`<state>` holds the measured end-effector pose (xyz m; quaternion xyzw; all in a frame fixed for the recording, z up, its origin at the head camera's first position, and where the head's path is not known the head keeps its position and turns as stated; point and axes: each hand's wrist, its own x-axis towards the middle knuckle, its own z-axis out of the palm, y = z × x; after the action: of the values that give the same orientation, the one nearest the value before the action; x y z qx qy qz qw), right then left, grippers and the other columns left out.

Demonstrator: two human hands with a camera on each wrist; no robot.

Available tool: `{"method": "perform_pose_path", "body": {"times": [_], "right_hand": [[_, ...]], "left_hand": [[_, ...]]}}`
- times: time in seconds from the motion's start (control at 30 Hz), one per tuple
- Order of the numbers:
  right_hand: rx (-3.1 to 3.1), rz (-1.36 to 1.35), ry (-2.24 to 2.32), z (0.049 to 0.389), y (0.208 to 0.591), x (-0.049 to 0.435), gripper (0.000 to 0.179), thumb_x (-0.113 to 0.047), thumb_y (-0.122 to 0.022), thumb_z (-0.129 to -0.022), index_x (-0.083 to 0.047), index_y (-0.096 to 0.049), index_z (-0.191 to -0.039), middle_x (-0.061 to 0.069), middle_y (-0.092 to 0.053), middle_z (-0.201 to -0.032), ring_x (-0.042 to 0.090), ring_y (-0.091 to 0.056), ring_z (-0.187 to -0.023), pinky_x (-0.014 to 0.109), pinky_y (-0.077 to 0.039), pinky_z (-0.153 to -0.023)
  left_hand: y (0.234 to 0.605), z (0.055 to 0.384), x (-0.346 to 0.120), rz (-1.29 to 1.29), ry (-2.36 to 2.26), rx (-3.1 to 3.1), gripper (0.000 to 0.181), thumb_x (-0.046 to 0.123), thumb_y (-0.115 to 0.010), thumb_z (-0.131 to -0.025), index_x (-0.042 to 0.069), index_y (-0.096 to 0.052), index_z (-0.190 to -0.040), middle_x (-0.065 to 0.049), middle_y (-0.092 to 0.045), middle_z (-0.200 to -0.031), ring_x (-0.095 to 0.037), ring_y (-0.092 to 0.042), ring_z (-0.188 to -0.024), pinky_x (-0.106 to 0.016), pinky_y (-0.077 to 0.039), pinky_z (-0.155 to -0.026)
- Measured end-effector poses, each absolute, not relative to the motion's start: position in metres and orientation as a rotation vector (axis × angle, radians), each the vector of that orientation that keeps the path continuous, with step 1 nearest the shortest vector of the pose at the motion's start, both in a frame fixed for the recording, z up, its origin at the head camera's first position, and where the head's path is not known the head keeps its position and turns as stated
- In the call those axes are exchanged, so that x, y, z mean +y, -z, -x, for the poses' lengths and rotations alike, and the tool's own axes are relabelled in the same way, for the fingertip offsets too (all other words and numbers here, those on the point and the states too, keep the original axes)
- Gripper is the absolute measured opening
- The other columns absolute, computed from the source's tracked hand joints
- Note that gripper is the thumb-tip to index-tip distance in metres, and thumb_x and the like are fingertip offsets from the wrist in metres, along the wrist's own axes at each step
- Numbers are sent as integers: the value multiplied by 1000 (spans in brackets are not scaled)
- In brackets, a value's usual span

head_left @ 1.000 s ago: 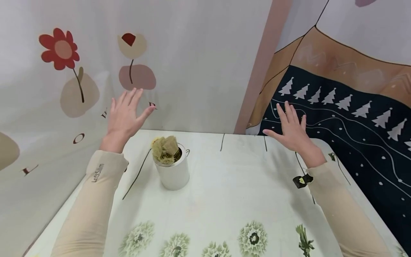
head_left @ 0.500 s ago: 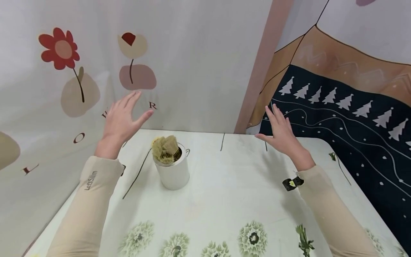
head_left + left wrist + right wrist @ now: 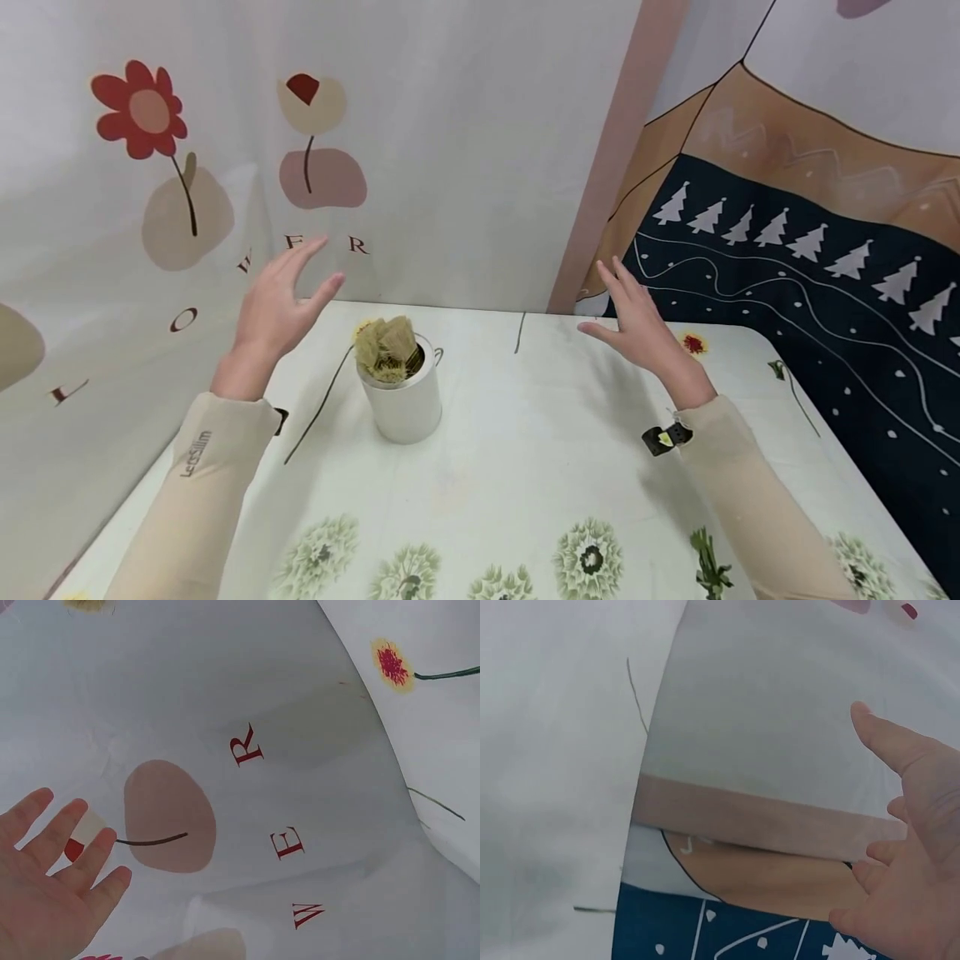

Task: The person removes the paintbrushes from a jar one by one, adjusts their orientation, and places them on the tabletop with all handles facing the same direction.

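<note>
My left hand is raised over the left side of the table, fingers extended and thumb spread, holding nothing. To its right and lower stands a white cylindrical pot with a small wire loop at its side. A fuzzy, crumpled yellow-green bundle sticks out of the pot's mouth. My right hand hovers over the back right of the table, fingers spread and no object in its grasp. In the left wrist view the left hand shows spread fingers; the right hand looks likewise in the right wrist view.
The table has a white flower-printed cloth. Behind it hangs a pale curtain with printed flowers and letters. A dark blue cloth with white trees hangs along the right edge. Black straps circle the wrists.
Both hands have come lower and back toward the body. The right hand has also shifted left, and the left hand has turned more sideways. The pot has stayed in place.
</note>
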<state>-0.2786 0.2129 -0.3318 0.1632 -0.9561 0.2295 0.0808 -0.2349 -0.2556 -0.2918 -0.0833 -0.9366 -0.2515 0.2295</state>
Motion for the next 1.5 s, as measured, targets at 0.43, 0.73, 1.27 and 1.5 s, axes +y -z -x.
{"method": "perform_pose_path", "body": {"times": [0.43,0.73,1.27,1.5], "right_hand": [[-2822,-595,-759,278,343,190,93,-36,-72,-91,-16,-14,-161,14,-6,-169,40,-12,-154,69,-20,-121],[-2796,-662,-803,275,345,170,88,-36,-71,-93,-16,-18,-160,12,-11,-168,37,-20,-153,65,-32,-118],[-2779,-749,-878,266,355,139,79,-37,-68,-95,-14,-27,-158,12,-23,-165,32,-28,-151,58,-36,-119],[-2761,-744,-890,264,353,133,75,-36,-69,-94,-14,-31,-156,10,-25,-164,30,-29,-151,56,-36,-120]], "left_hand": [[308,207,-251,204,914,-2438,54,39,-57,-100,18,-48,-148,-15,-50,-150,-41,-44,-139,-64,-35,-114],[322,187,-249,155,1067,-2392,49,31,-62,-99,14,-53,-144,-13,-57,-144,-34,-53,-132,-29,-43,-116],[356,160,-240,85,1189,-2406,48,29,-66,-97,9,-55,-140,-13,-60,-140,24,-46,-113,2,-41,-99],[363,156,-229,53,1300,-2408,47,30,-66,-97,11,-56,-139,-12,-61,-139,16,-52,-115,-2,-44,-100]]}}
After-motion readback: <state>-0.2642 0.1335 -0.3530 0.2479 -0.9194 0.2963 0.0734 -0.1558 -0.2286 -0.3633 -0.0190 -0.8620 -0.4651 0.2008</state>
